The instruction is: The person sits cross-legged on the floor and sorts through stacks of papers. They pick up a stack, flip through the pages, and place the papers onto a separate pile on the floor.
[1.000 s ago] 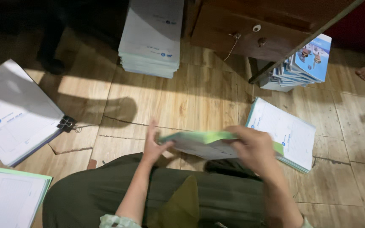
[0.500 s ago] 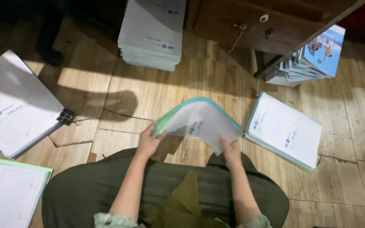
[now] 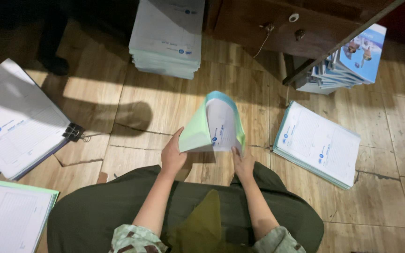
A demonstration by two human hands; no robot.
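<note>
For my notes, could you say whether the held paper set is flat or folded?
Folded: the paper set arches over between both hands.

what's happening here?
A seated person holds a bent bundle of printed sheets upright above the wooden floor, left hand on its green edge, right hand at the lower corner. Similar stacks lie around: one flat stack to the right, a tall pile ahead, clipped sheets to the left.
</note>
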